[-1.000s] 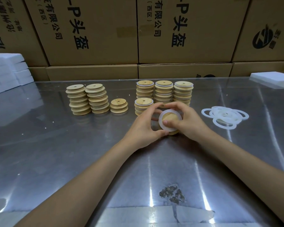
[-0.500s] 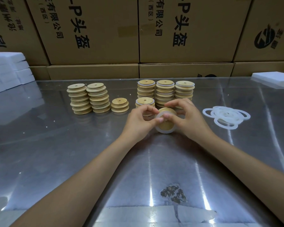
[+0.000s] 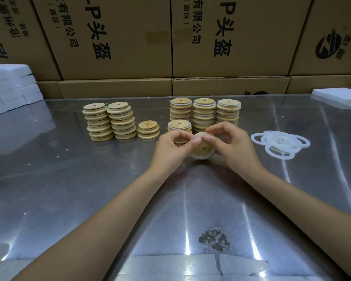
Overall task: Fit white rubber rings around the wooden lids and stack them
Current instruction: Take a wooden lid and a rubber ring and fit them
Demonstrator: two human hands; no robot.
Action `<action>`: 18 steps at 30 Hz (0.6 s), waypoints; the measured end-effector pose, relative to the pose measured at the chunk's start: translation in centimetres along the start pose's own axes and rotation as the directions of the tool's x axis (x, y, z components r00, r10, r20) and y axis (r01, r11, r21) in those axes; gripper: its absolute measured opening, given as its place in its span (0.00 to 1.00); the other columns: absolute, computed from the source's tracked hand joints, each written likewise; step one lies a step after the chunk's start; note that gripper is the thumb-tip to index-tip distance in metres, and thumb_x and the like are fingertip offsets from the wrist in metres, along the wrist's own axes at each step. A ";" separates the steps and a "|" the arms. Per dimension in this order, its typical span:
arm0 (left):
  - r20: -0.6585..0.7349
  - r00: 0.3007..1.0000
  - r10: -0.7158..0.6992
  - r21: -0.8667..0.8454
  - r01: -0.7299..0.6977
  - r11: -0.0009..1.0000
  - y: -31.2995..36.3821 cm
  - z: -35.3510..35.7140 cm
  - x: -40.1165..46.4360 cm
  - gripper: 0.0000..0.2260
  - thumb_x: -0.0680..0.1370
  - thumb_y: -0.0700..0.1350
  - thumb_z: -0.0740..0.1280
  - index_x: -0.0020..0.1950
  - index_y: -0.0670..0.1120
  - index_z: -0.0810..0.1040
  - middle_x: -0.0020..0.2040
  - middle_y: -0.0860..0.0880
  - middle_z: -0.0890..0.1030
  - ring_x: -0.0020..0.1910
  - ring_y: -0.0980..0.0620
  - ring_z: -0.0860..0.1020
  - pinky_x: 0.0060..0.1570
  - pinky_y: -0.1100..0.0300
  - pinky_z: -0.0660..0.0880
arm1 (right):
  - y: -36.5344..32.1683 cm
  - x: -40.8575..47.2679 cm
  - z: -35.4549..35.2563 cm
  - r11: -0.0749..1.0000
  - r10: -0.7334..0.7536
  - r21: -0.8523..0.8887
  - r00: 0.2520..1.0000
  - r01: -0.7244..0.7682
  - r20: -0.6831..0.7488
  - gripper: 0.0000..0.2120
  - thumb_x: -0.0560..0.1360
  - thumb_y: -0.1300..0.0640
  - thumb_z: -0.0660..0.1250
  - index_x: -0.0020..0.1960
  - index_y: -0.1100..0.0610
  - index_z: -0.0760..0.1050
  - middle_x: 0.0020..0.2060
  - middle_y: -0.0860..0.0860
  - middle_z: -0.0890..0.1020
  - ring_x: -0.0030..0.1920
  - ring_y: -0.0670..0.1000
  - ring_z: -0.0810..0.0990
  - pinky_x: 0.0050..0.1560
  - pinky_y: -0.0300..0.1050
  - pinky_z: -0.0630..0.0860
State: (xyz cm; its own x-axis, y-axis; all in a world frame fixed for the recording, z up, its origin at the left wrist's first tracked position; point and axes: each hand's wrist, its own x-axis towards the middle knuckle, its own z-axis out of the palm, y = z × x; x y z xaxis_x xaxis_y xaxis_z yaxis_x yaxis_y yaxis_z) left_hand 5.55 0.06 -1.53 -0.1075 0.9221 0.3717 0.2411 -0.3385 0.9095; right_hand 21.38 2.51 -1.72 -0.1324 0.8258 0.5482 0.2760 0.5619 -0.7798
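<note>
Two hands meet over one wooden lid [image 3: 203, 147], held tilted just above the metal table [image 3: 89, 189] in front of the stacks. The left hand [image 3: 170, 149] pinches its left edge with curled fingers and thumb, and the right hand [image 3: 233, 147] grips the right side, fingertips curled over the top rim. A white rubber ring [image 3: 199, 156] sits around the lid, showing along its left and lower edge; whether it has seated all the way round I cannot tell, because the fingers cover the far side.

The likely trouble is the ring rolling off the rim or twisting as it is stretched, if one side is let go before the other has settled into place. The lid could also slip from the pinch and knock the short finished stack [image 3: 179, 126] just behind the left fingers.

Behind that stand three taller stacks with rings fitted [image 3: 205, 114], close enough that a wide swing of the hands might topple them. To the left, well apart, are the bare lids [image 3: 109, 121] in two tall stacks and one short one. A loose heap of spare rings [image 3: 280, 144] lies near the right hand, with nothing between. White foam blocks [image 3: 10, 88] sit at the far left, and cardboard boxes [image 3: 114, 37] close off the back.
</note>
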 end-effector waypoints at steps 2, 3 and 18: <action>0.000 1.000 -0.029 -0.044 0.029 0.999 0.0 0.0 0.0 0.03 0.73 0.41 0.72 0.42 0.45 0.79 0.37 0.51 0.80 0.34 0.63 0.77 0.38 0.68 0.75 | -0.1 0.0 0.0 1.000 0.005 0.015 1.000 -0.005 -0.003 0.04 0.73 0.58 0.72 0.42 0.50 0.77 0.40 0.45 0.82 0.47 0.46 0.81 0.49 0.55 0.80; 0.004 0.999 -0.044 -0.067 0.044 0.997 0.0 -0.1 0.0 0.03 0.74 0.41 0.72 0.42 0.45 0.80 0.37 0.51 0.80 0.33 0.64 0.77 0.37 0.69 0.75 | -0.1 0.0 0.0 0.999 0.019 0.027 1.000 -0.019 -0.004 0.05 0.73 0.58 0.71 0.41 0.50 0.77 0.40 0.46 0.82 0.47 0.47 0.81 0.48 0.54 0.80; 0.110 0.965 -0.238 -0.261 0.260 0.930 0.1 -0.6 0.2 0.01 0.74 0.41 0.71 0.45 0.44 0.82 0.42 0.47 0.83 0.42 0.56 0.81 0.49 0.63 0.78 | -0.6 0.3 -0.6 0.902 0.328 0.266 0.940 -0.340 0.092 0.06 0.76 0.60 0.67 0.40 0.56 0.77 0.37 0.49 0.83 0.37 0.42 0.82 0.37 0.36 0.80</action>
State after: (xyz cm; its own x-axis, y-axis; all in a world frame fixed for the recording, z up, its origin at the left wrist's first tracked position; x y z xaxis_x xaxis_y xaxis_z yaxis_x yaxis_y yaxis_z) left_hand 4.97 0.06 -1.23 -0.0548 0.9911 0.1213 -0.0555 -0.1243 0.9907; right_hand 21.76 2.42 -0.91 -0.1216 0.9650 0.2323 0.0407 0.2387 -0.9702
